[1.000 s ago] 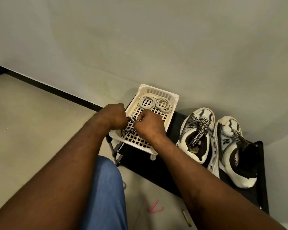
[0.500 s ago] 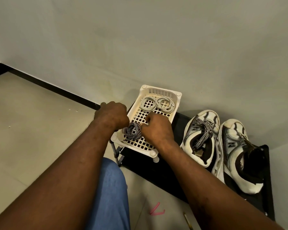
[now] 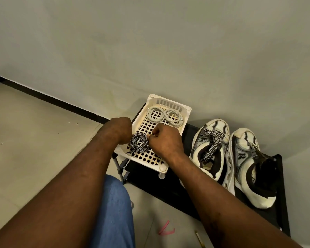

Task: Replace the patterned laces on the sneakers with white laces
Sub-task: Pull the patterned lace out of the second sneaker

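Note:
A coiled black-and-white patterned lace [image 3: 139, 144] lies on the floor of the white lattice basket [image 3: 168, 104]. My left hand [image 3: 120, 130] is curled at the coil's left edge, its fingertips hidden. My right hand [image 3: 166, 140] pinches the coil's right edge. Two coiled white laces [image 3: 156, 113] [image 3: 174, 117] lie at the basket's far end. The left sneaker [image 3: 219, 126] carries a loosened patterned lace [image 3: 212, 142]. The right sneaker [image 3: 247, 187] has no lace, and its dark tongue is pulled open.
The basket and sneakers stand on a low black rack [image 3: 279, 219] against the grey wall. My knee in blue jeans [image 3: 113, 212] is below the basket. A pink band [image 3: 166, 230] and a small stick [image 3: 199, 237] lie on the tiled floor.
The patterned lace, held up between both hands a second ago, is now coiled and set down in the basket. Both hands came down with it.

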